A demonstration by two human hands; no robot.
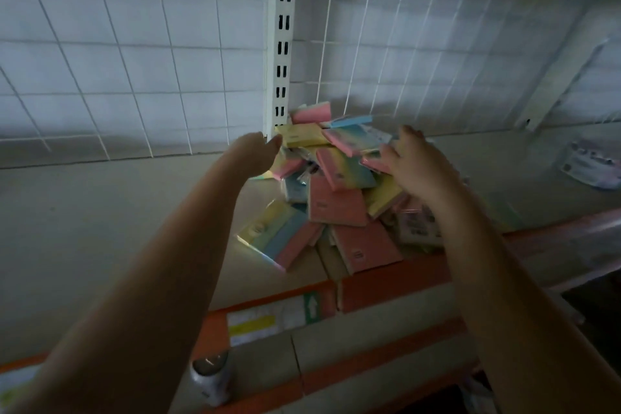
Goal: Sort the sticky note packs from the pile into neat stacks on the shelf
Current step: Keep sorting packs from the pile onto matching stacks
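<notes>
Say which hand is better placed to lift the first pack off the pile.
Probably the right hand: its fingers already lie on packs atop the pile. The left hand only reaches the pile's left edge, beside the shelf upright.

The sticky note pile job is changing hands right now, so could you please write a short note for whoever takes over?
Left hand: reaching to the left side of the pile, by the white upright post; what its fingers are doing cannot be seen.
Right hand: fingers resting on the packs at the right of the pile; whether it grips one is unclear.
Packs: all in one loose heap on the shelf, pink, yellow and blue mixed.
Done: no neat stacks visible.
Left: sort the whole heap into stacks.
</notes>
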